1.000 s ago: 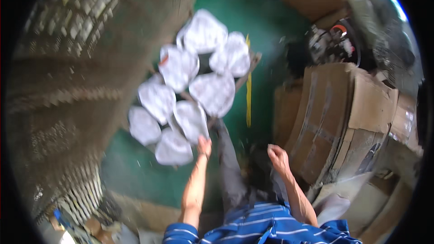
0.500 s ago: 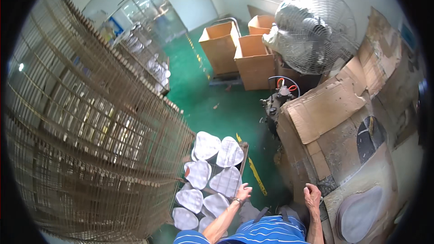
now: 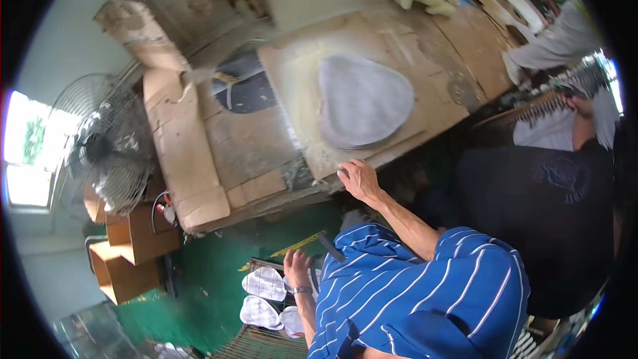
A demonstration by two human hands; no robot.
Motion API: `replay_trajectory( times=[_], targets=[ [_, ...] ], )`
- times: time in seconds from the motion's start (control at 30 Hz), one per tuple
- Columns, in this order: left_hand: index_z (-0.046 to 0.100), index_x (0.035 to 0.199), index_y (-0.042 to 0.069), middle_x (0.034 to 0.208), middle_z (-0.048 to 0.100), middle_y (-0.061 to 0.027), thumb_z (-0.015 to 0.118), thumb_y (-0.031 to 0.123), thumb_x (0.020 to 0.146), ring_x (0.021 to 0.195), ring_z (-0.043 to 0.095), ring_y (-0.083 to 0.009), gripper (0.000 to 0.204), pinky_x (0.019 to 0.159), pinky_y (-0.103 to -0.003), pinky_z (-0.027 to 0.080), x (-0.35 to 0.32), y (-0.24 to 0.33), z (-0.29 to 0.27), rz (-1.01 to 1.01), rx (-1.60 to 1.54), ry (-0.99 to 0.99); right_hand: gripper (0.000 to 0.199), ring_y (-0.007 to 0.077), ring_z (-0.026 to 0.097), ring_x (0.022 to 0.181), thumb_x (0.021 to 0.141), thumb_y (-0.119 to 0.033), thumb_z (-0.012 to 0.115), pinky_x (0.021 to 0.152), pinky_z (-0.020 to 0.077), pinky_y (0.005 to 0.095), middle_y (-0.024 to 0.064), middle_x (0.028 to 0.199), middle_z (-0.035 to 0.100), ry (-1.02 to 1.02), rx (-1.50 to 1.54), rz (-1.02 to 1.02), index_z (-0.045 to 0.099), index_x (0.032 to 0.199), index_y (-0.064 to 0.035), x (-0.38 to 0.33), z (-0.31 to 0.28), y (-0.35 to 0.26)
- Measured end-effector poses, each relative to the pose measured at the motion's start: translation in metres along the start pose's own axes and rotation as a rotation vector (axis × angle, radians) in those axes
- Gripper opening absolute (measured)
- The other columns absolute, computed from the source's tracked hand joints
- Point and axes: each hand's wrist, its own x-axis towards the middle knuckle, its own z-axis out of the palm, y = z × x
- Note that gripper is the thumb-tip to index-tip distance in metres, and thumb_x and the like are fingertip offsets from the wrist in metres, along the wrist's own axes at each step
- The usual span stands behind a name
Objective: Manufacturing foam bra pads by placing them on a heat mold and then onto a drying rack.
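The right hand point(image 3: 359, 179) rests on the cardboard-covered bench point(image 3: 266, 146) edge, fingers loosely curled, clamped on nothing. Just beyond lies a grey heart-shaped pad point(image 3: 364, 101), flat, its long axis apparently pointing toward the lower right. The left hand point(image 3: 296, 270), fingers spread, touches white heart-shaped pieces point(image 3: 264, 284) on the green floor point(image 3: 219, 259). Brown cartons point(image 3: 126, 252) stand at left.

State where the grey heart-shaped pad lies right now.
In the head view, the grey heart-shaped pad lies upper centre on the cardboard-covered workbench, just above the right hand.
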Motion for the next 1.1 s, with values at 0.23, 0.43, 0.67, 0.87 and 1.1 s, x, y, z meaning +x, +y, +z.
replay_trajectory(
  times=[0.23,0.43,0.67,0.87,1.1],
  targets=[
    [0.041,0.143,-0.003,0.126,0.059,-0.021,0.064,0.022,0.096,0.117,0.06,-0.0333,0.058,0.096,-0.045,0.053,0.001,-0.002,0.003,-0.078,0.097,-0.039,0.036,0.0333,0.056,0.097,0.079,-0.026,0.078,0.078,0.0459,0.0475,0.0114,0.094,0.061,0.296,-0.349,0.057,0.066,0.106,-0.0063,0.043,-0.035,0.079],
    [0.044,0.141,-0.003,0.129,0.059,-0.0218,0.064,0.024,0.096,0.12,0.059,-0.0346,0.056,0.098,-0.046,0.052,0.007,0.018,0.002,-0.036,0.034,0.003,0.018,0.0316,0.056,0.099,0.084,-0.022,0.071,0.08,0.0447,0.0473,0.0108,0.094,0.063,0.063,-0.492,0.021,0.068,0.093,-0.0076,0.082,-0.021,0.116],
    [0.046,0.14,-0.001,0.122,0.063,-0.0157,0.061,0.02,0.099,0.117,0.062,-0.0292,0.048,0.097,-0.044,0.053,0.01,0.039,0.023,0.057,-0.032,0.022,0.07,0.0308,0.053,0.104,0.065,-0.046,0.086,0.085,0.0415,0.0473,0.0109,0.103,0.061,0.003,-0.515,0.0,0.064,0.121,-0.0114,0.085,-0.025,0.078],
    [0.048,0.139,0.0,0.124,0.063,-0.0155,0.063,0.017,0.098,0.117,0.062,-0.0298,0.047,0.098,-0.045,0.052,0.008,0.038,0.023,0.053,-0.053,0.003,0.053,0.032,0.058,0.103,0.07,-0.039,0.084,0.085,0.0436,0.0477,0.0121,0.104,0.066,-0.056,-0.497,0.039,0.07,0.113,-0.0104,0.092,-0.025,0.079],
    [0.05,0.136,-0.001,0.125,0.063,-0.0154,0.064,0.017,0.097,0.115,0.063,-0.0284,0.045,0.097,-0.043,0.053,0.014,0.059,0.057,0.056,-0.047,-0.118,0.021,0.0328,0.068,0.086,0.074,-0.023,0.08,0.079,0.0491,0.0471,0.0122,0.084,0.074,-0.129,-0.46,0.042,0.076,0.091,-0.0098,0.127,-0.062,0.056]
  ],
)
